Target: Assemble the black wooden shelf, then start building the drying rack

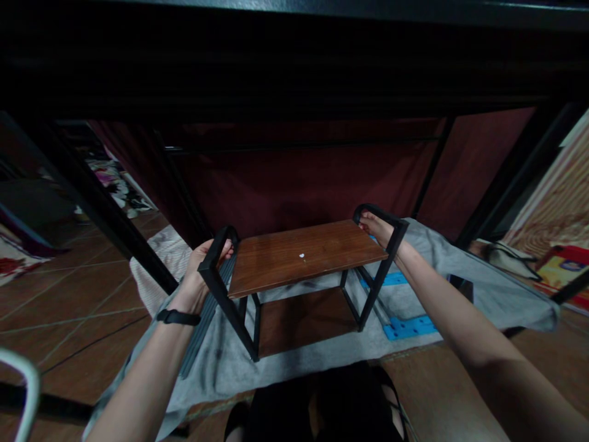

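Note:
A small two-tier shelf rack with brown wood-grain boards and a black metal frame stands upright on a grey cloth. Its upper board bears a small white mark near the middle. My left hand, below a wrist with a dark band, is closed around the raised frame end on the left side. At the opposite end, my right hand reaches through the frame, and its fingers curl at the right upright. The frame partly hides both hands.
Grey strips lie left of the rack, and blue flat pieces lie to its right near a dark phone-like object. A dark table edge runs overhead, with slanted legs either side. Dark red panels stand behind.

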`<act>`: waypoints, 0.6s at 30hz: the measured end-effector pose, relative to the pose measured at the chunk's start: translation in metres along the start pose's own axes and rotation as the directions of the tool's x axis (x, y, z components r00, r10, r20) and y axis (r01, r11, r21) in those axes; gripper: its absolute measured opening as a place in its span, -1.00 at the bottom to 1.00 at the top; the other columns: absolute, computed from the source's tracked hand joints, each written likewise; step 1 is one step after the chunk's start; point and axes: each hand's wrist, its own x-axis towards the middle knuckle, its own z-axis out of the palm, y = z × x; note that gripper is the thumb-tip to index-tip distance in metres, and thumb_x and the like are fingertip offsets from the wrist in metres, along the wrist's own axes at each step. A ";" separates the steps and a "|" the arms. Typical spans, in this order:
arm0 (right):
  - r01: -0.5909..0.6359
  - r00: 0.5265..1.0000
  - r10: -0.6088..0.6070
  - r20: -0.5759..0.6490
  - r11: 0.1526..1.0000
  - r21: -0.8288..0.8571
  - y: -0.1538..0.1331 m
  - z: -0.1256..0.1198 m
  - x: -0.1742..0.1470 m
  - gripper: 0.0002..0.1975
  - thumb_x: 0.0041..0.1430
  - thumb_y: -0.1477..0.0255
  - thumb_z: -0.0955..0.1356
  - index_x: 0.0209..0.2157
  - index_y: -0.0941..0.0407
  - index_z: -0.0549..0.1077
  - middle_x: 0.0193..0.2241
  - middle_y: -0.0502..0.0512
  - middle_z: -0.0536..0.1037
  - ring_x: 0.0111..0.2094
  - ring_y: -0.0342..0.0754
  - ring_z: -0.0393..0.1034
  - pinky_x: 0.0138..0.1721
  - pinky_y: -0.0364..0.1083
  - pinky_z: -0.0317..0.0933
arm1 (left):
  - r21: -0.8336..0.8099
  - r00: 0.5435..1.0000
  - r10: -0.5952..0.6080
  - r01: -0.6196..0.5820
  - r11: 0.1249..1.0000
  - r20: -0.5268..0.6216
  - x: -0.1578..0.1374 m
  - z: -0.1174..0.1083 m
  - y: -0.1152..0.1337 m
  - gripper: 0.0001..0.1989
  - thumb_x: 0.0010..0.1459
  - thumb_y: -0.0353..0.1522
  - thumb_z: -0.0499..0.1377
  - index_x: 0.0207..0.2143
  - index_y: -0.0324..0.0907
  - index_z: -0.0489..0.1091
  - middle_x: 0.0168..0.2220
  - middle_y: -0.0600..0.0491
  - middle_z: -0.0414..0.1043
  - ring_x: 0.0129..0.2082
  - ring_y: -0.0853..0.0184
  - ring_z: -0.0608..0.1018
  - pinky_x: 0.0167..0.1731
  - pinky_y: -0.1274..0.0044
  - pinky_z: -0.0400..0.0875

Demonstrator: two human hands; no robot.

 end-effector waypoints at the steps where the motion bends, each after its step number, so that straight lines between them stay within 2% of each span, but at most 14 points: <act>1: -0.039 0.999 0.039 -0.002 0.999 0.015 0.000 -0.001 0.001 -0.75 0.07 0.57 0.35 -0.58 0.09 0.22 -0.67 -0.12 0.28 -0.63 -0.26 0.15 -0.57 -0.29 0.07 | 0.019 1.000 0.014 -0.014 1.000 -0.008 -0.002 0.001 0.002 -0.76 -0.18 -0.37 0.45 -0.38 -0.21 0.56 -0.46 0.07 0.53 -0.50 0.43 0.53 -0.46 0.65 0.49; 4: -0.126 0.992 0.126 0.000 0.991 0.043 -0.001 -0.003 0.007 -0.78 0.08 0.55 0.37 -0.52 0.08 0.25 -0.67 -0.11 0.31 -0.65 -0.25 0.19 -0.59 -0.29 0.13 | 0.092 0.997 0.061 -0.057 0.994 -0.040 -0.008 0.004 0.009 -0.75 -0.18 -0.35 0.45 -0.38 -0.21 0.56 -0.47 0.06 0.53 -0.50 0.41 0.53 -0.44 0.63 0.47; 10: -0.177 0.984 0.176 0.016 0.982 0.069 0.001 -0.006 0.016 -0.80 0.12 0.61 0.33 -0.51 0.10 0.28 -0.65 -0.09 0.34 -0.67 -0.27 0.22 -0.61 -0.29 0.15 | 0.225 0.988 0.153 -0.143 0.964 -0.025 -0.017 0.009 0.022 -0.80 -0.14 -0.33 0.42 -0.40 -0.19 0.57 -0.45 0.07 0.53 -0.44 0.37 0.54 -0.39 0.60 0.46; 15: -0.155 0.988 0.154 0.020 0.984 0.084 0.004 -0.007 0.013 -0.82 0.12 0.57 0.35 -0.48 0.08 0.29 -0.63 -0.09 0.35 -0.65 -0.25 0.23 -0.62 -0.30 0.14 | 0.210 0.990 0.136 -0.127 0.969 -0.026 -0.012 0.008 0.017 -0.75 -0.15 -0.30 0.42 -0.36 -0.20 0.57 -0.47 0.06 0.53 -0.48 0.36 0.52 -0.44 0.58 0.45; 18: -0.129 0.991 0.127 0.030 0.988 0.079 0.007 -0.008 0.008 -0.85 0.14 0.52 0.36 -0.46 0.08 0.31 -0.62 -0.09 0.38 -0.63 -0.25 0.23 -0.61 -0.30 0.14 | 0.141 0.997 0.076 -0.072 0.987 -0.027 -0.004 0.004 0.007 -0.70 -0.15 -0.27 0.42 -0.33 -0.22 0.56 -0.48 0.06 0.51 -0.51 0.38 0.51 -0.49 0.59 0.44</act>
